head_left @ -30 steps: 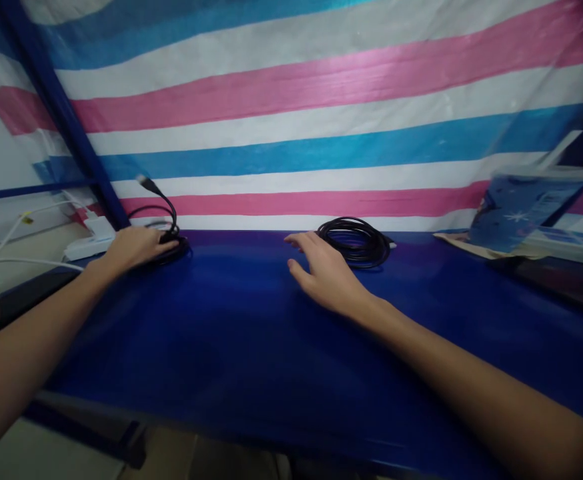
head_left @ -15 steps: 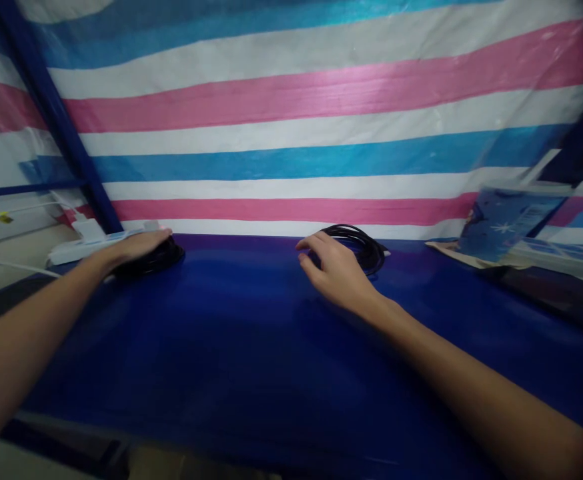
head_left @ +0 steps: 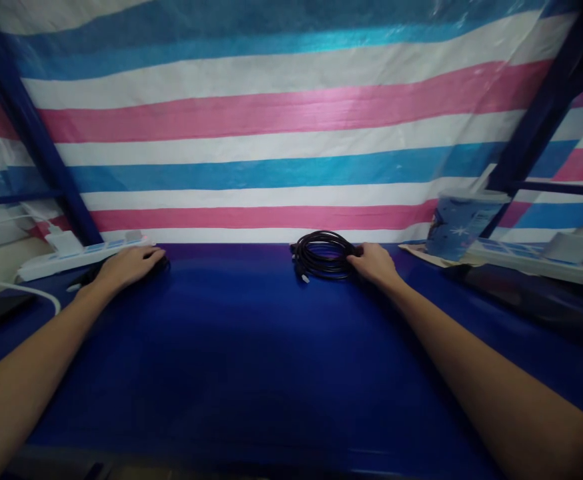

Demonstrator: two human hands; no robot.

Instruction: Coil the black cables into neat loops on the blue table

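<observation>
A coiled black cable (head_left: 324,257) lies near the back of the blue table, with a pale connector end showing at its front. My right hand (head_left: 375,262) pinches the right side of that coil between thumb and fingers. At the far left, my left hand (head_left: 130,265) is closed over a second black cable coil (head_left: 163,265), most of which the hand covers. A light-tipped end of it pokes out to the left of the wrist.
Behind the left hand runs a white power strip (head_left: 36,267) with a plugged-in charger (head_left: 65,241). To the right stand a blue cup (head_left: 454,227) and another white power strip (head_left: 526,257). A striped plastic sheet (head_left: 271,127) hangs along the back of the table (head_left: 251,373).
My right hand has moved from the left side of the coil to its right side and now grips it. The coil sits slightly further left. My left hand stays at its coil.
</observation>
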